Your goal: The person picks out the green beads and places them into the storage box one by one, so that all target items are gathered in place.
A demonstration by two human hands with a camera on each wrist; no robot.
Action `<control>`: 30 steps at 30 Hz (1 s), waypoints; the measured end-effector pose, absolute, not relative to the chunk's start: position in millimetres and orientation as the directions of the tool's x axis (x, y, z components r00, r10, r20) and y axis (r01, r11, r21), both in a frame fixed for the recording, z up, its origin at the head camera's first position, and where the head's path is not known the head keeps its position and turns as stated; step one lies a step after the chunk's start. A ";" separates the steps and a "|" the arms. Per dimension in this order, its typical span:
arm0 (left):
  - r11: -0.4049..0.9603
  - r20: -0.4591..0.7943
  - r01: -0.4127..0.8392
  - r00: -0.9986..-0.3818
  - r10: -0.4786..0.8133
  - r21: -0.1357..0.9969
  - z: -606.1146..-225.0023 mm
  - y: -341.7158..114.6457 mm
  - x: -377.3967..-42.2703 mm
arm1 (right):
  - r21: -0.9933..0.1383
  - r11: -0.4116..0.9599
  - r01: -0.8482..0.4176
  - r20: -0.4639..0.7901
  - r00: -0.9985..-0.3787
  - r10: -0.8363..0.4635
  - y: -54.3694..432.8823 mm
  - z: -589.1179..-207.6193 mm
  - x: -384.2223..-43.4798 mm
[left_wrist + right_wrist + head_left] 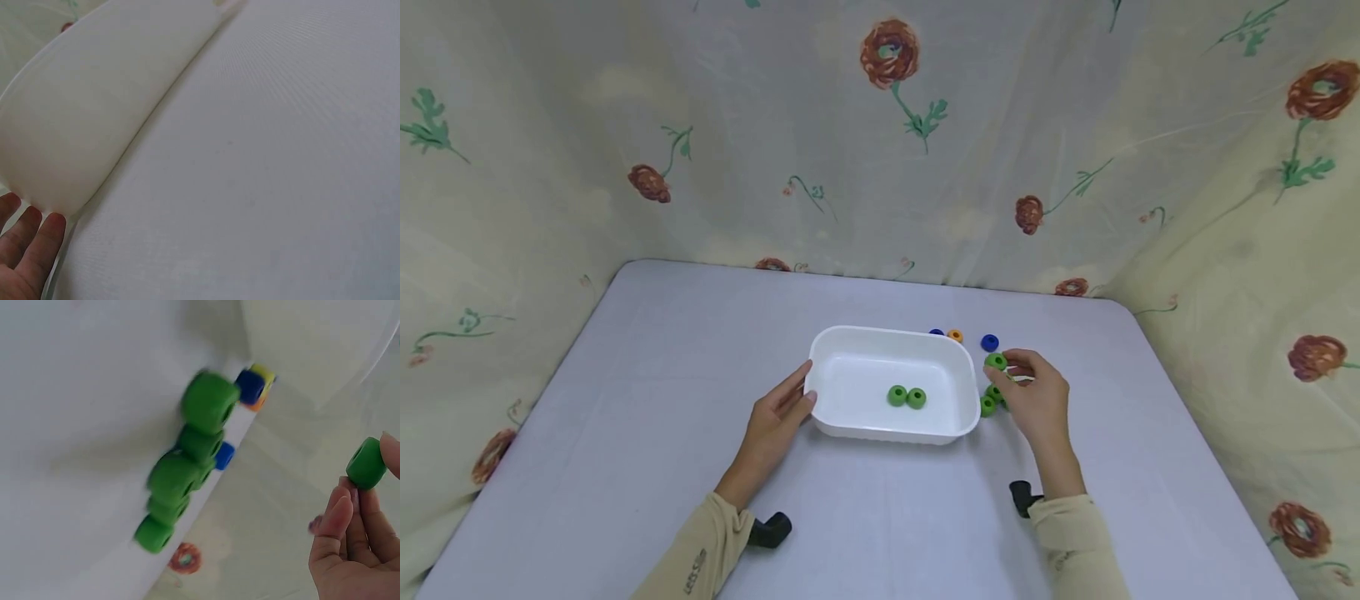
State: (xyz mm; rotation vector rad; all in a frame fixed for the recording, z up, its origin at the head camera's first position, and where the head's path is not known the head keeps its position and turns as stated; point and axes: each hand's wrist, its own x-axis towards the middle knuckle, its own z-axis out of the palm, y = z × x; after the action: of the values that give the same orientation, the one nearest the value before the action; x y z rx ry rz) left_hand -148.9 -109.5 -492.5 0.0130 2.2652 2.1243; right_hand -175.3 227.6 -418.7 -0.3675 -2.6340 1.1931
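Observation:
A white rectangular tray (pixel 850 417) stands on the table with two green beads (pixel 907 397) lying inside it. My left hand (pixel 772 421) is at the tray's left end, its fingertips right against the outer wall; in the left wrist view the fingers (pixel 44 247) are fairly straight. Just past the tray's right end, my right hand (pixel 1037 400) pinches a green bead (pixel 367 464) between thumb and fingertips, raised above the table. Below that hand several more green beads (pixel 172 478) lie in a cluster beside the tray, partly hidden by the hand in the head view.
Behind the tray's right end lie an orange bead (pixel 955 335) and a blue bead (pixel 990 342), with another blue bead (pixel 936 332) partly behind the rim. A yellow bead (pixel 265 376) shows in the right wrist view. Flowered cloth (pixel 820 167) hangs around the table (pixel 685 350).

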 end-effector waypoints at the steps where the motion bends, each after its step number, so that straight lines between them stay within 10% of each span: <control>1: 0.064 -0.022 -0.020 -0.999 0.030 0.998 -492.6 -109.8 -148.9 | -0.755 0.643 0.126 0.101 -0.947 0.304 222.4 -417.6 -176.6; 30: 0.107 -0.036 -0.031 -0.998 0.044 0.994 -493.3 -112.9 -149.2 | -0.595 0.801 0.068 -0.069 -0.997 0.033 153.5 -441.2 -204.9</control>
State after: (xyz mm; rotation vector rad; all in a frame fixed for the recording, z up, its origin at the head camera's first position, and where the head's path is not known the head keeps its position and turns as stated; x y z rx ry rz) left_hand -149.2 -112.9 -493.3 0.0137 2.2946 2.0625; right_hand -204.9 153.5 -441.2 -0.0855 -3.0328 1.0061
